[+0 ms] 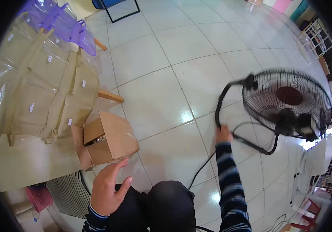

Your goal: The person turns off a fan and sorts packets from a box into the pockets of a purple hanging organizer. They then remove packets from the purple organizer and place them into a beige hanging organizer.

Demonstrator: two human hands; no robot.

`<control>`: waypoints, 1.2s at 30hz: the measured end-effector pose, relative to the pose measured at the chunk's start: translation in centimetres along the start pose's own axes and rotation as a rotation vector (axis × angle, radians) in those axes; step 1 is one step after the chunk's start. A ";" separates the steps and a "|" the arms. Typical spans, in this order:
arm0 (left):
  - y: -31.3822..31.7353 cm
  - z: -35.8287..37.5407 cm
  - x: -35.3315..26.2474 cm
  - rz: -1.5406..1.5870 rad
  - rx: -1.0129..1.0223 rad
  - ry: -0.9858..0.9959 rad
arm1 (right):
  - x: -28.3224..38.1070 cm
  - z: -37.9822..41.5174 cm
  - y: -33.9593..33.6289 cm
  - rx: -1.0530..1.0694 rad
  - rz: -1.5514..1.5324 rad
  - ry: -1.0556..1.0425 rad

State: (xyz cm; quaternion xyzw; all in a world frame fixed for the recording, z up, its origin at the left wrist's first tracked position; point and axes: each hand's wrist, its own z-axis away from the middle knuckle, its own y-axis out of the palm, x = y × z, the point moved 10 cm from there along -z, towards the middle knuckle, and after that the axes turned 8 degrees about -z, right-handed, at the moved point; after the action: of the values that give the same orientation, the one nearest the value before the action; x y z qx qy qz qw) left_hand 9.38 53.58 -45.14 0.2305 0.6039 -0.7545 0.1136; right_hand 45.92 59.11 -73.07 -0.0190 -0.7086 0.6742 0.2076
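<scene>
Gripping the curved black tubular stand (pixel 221 102) of a round black wire-caged fan (pixel 290 95) at two o'clock from the black-clad knees (pixel 171 203), the right hand (pixel 223 134) is curled; the left hand (pixel 110 187), near a brown cardboard box (pixel 119 139) at eleven, is spread, empty; the black cord (pixel 201 169), if snagged, could tip the fan

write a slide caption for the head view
Right hand grips the black tubular stand of a fan, left hand open near a cardboard box.
</scene>
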 end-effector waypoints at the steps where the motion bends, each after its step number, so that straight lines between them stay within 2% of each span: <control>1: 0.2 -0.1 0.2 0.035 0.005 -0.007 | -1.0 3.7 -0.3 0.015 -0.048 -0.016; 3: 0.5 -0.2 0.5 0.078 0.021 -0.009 | -3.2 10.4 -0.8 0.067 -0.062 -0.167; 5: 0.5 -0.6 0.4 0.107 0.001 0.001 | -5.7 15.7 -2.3 0.265 -0.005 -0.106; 8: 0.5 -1.3 -0.2 0.054 0.010 0.011 | -12.2 23.8 -5.2 0.234 0.054 -0.101; 10: 1.0 -1.8 -0.2 0.093 0.026 0.032 | -18.8 27.3 -7.3 0.160 0.093 0.103; 13: 2.1 -2.4 -1.2 0.133 0.073 0.061 | -28.5 32.4 -11.4 -0.074 0.042 0.570; 17: 3.2 -3.1 -2.7 0.140 0.166 0.081 | -35.2 40.0 -11.2 -0.429 -0.371 1.070; 20: 3.9 -3.4 -3.0 0.162 0.170 0.087 | -35.3 43.6 -7.7 -0.536 -0.706 1.240; 23: 4.3 -3.4 -3.0 0.187 0.173 0.085 | -33.4 46.1 -5.3 -0.597 -0.762 1.085; 24: 4.3 -3.7 -2.9 0.188 0.162 0.067 | -28.1 42.8 -8.5 -0.536 -0.546 1.028; 25: 4.5 -3.8 -3.4 0.190 0.171 0.082 | -26.8 41.9 -8.5 -0.760 -0.724 1.045; 26: 4.7 -3.8 -3.5 0.204 0.181 0.068 | -27.1 41.7 -6.5 -1.045 -1.213 1.236; 27: 4.8 -3.9 -3.6 0.216 0.188 0.056 | -27.4 43.0 -6.2 -1.312 -1.200 1.413; 30: 5.3 -3.9 -4.0 0.226 0.220 0.052 | -26.0 41.7 -7.3 -1.397 -1.077 1.485; 32: 5.5 -3.9 -3.9 0.223 0.216 0.061 | -28.2 41.9 -7.5 -1.322 -1.093 1.217; 33: 5.2 -4.0 -3.6 0.231 0.204 0.064 | -29.1 43.0 -7.2 -1.320 -1.094 1.217; 35: 4.1 -3.7 -3.2 0.245 0.117 0.035 | -31.6 43.5 -7.6 -1.181 -1.146 1.105; 36: 2.6 -3.7 -2.8 0.249 0.029 0.018 | -32.3 44.9 -6.2 -1.303 -1.381 1.182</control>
State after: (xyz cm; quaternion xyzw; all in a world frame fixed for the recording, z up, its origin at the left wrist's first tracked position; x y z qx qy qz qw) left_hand 13.76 56.18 -46.66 0.3121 0.5607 -0.7410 0.1979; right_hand 62.64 6.13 -76.00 -0.0439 -0.5749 -0.2007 0.7920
